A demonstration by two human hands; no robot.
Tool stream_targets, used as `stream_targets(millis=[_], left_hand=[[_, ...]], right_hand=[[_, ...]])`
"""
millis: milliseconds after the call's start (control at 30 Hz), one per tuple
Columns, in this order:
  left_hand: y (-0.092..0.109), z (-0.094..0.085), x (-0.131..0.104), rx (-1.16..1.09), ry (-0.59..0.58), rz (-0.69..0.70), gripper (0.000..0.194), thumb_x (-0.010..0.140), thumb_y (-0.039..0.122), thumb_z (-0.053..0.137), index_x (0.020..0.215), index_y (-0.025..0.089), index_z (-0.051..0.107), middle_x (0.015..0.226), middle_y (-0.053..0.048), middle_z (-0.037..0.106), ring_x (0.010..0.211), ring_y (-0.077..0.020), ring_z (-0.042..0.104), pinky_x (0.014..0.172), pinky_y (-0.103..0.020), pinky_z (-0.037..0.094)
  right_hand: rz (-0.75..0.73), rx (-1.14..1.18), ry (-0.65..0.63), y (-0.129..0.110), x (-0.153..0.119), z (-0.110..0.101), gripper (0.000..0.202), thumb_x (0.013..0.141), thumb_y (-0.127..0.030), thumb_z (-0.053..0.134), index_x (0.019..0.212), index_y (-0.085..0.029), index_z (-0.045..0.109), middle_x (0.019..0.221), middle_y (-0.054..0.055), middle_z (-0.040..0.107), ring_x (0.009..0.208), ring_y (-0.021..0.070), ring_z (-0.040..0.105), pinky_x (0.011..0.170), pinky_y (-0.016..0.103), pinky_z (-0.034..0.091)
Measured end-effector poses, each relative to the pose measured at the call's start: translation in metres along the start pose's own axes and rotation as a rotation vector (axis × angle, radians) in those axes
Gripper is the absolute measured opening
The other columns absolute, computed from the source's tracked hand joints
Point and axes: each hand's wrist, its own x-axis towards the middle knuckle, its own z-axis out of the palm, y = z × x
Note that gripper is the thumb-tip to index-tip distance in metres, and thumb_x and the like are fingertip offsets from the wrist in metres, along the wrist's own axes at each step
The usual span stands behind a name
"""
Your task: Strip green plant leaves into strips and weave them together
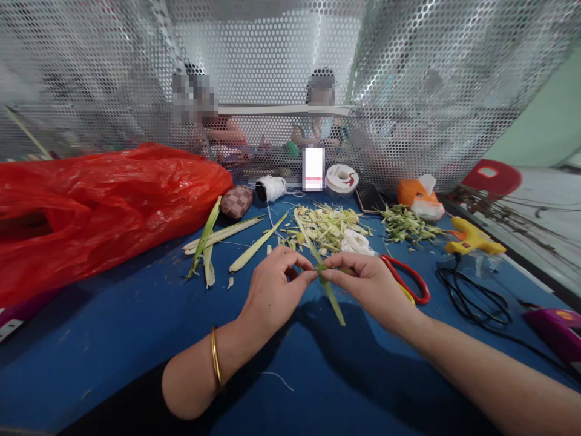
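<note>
- Two hands meet above the blue tabletop [136, 339] in the head view — left hand [272, 297] and right hand [367, 287] each pinch the green leaf strip [327, 284], grip narrow.
- It looks light, thin and bendable, easy to tear — best held near the fold.
- Red scissors [408, 280] lie just beside the right hand.

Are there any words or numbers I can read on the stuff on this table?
No text can be read anywhere in this picture.
White card standing at the back: blurred out, only a red stripe shows.
Tape roll: a red mark, no letters to read.
Yellow glue gun and red-handled scissors: no label shows.
</note>
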Motion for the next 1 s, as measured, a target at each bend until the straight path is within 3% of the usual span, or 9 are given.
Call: stream_targets(millis=[67, 133, 200, 300, 433, 533, 800, 1000], left_hand=[[0.001, -0.002, 0.001, 0.034, -0.002, 0.02, 0.006, 0.077, 0.024, 0.064, 0.072, 0.02, 0.065, 0.085, -0.002, 0.065, 0.063, -0.0113, 0.057, 0.059, -0.025, 0.044], [0.001, -0.002, 0.001, -0.018, -0.086, -0.036, 0.007, 0.08, 0.025, 0.06, 0.076, 0.02, 0.062, 0.071, 0.001, 0.064, 0.052, -0.0098, 0.056, 0.052, -0.023, 0.042], [0.001, -0.001, 0.002, -0.152, -0.193, -0.133, 0.007, 0.082, 0.027, 0.057, 0.085, 0.02, 0.059, 0.064, 0.004, 0.062, 0.042, -0.0084, 0.052, 0.045, -0.021, 0.04], [0.003, 0.001, 0.003, -0.362, -0.307, -0.242, 0.015, 0.08, 0.026, 0.058, 0.093, 0.019, 0.057, 0.073, 0.002, 0.066, 0.039, -0.0064, 0.051, 0.039, -0.018, 0.037], [0.009, 0.0, 0.003, -0.425, -0.375, -0.335, 0.01, 0.076, 0.026, 0.058, 0.074, 0.017, 0.06, 0.06, 0.003, 0.058, 0.039, -0.0049, 0.044, 0.036, -0.016, 0.03], [0.011, -0.002, 0.002, -0.447, -0.426, -0.377, 0.007, 0.072, 0.024, 0.061, 0.069, 0.018, 0.061, 0.049, 0.007, 0.046, 0.04, -0.0062, 0.039, 0.038, -0.018, 0.03], [0.002, 0.007, 0.0, -0.372, -0.306, -0.267, 0.013, 0.072, 0.028, 0.067, 0.069, 0.015, 0.066, 0.057, 0.005, 0.053, 0.053, -0.0077, 0.042, 0.052, -0.022, 0.032], [0.007, 0.003, 0.002, -0.358, -0.331, -0.303, 0.016, 0.071, 0.026, 0.066, 0.061, 0.015, 0.062, 0.052, 0.007, 0.045, 0.049, -0.0067, 0.033, 0.05, -0.022, 0.028]], right_hand=[[-0.006, 0.021, 0.025, 0.0, 0.0, 0.0, 0.016, 0.07, -0.034, 0.068, 0.074, -0.018, 0.069, 0.057, -0.003, 0.055, 0.051, 0.0103, 0.042, 0.046, 0.023, 0.033], [-0.009, 0.04, 0.04, 0.0, 0.001, 0.0, 0.016, 0.07, -0.034, 0.068, 0.074, -0.019, 0.07, 0.062, -0.001, 0.061, 0.055, 0.012, 0.048, 0.049, 0.024, 0.038], [-0.012, 0.043, 0.044, 0.001, 0.0, 0.0, 0.015, 0.071, -0.034, 0.068, 0.074, -0.019, 0.07, 0.064, 0.0, 0.064, 0.058, 0.0128, 0.051, 0.052, 0.025, 0.041], [-0.019, 0.042, 0.044, 0.0, 0.0, 0.001, 0.015, 0.072, -0.034, 0.066, 0.074, -0.019, 0.07, 0.066, 0.001, 0.065, 0.061, 0.0141, 0.054, 0.055, 0.026, 0.043], [-0.043, 0.032, 0.042, 0.0, 0.0, 0.001, 0.013, 0.073, -0.032, 0.066, 0.073, -0.019, 0.071, 0.065, 0.0, 0.064, 0.061, 0.0138, 0.054, 0.054, 0.026, 0.043], [-0.051, 0.031, 0.05, 0.003, 0.001, 0.001, 0.012, 0.073, -0.031, 0.066, 0.073, -0.019, 0.071, 0.066, 0.001, 0.064, 0.062, 0.0141, 0.054, 0.053, 0.026, 0.042], [-0.049, 0.046, 0.019, 0.004, -0.001, 0.005, 0.013, 0.074, -0.031, 0.065, 0.073, -0.019, 0.071, 0.068, 0.001, 0.066, 0.063, 0.0145, 0.057, 0.059, 0.028, 0.046], [-0.135, -0.03, 0.1, 0.0, 0.002, -0.003, 0.015, 0.079, -0.032, 0.06, 0.079, -0.02, 0.069, 0.082, 0.005, 0.068, 0.08, 0.0194, 0.059, 0.064, 0.029, 0.046]])
